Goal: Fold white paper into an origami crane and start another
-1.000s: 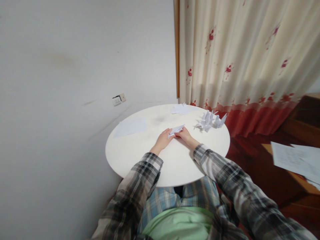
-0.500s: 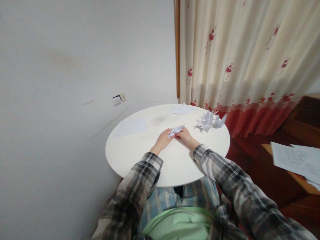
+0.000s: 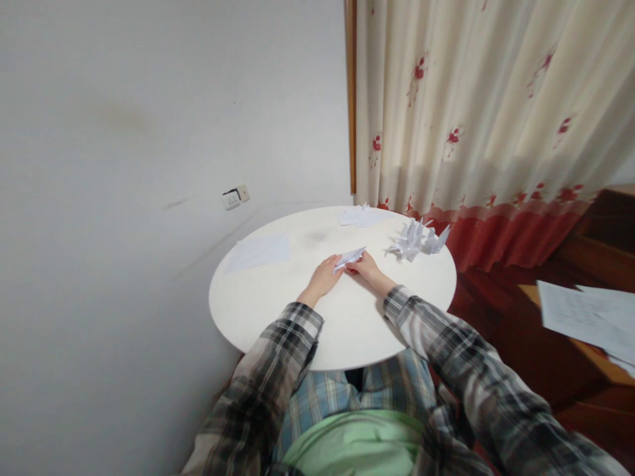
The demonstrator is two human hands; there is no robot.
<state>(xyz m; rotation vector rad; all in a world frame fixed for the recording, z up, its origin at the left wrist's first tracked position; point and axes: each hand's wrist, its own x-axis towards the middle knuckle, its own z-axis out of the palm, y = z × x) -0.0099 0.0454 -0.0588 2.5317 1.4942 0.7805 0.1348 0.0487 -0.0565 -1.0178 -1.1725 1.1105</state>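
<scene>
A small piece of folded white paper [image 3: 350, 256], narrow and pointed, is held between my two hands over the round white table [image 3: 342, 330]. My left hand [image 3: 326, 276] grips its left end, fingers closed on it. At the other end, my right hand [image 3: 366, 267] pinches its lower right edge; the fingertips partly hide the folds. To the right of my hands stands a cluster of folded white paper pieces [image 3: 411, 240] with several pointed tips.
A flat white sheet [image 3: 260, 252] lies on the table's left side, and more paper [image 3: 364, 216] lies at the far edge. A wall with a socket [image 3: 231, 199] borders the left. A patterned curtain [image 3: 476, 132] hangs behind. Written sheets [image 3: 575, 311] lie on furniture at right.
</scene>
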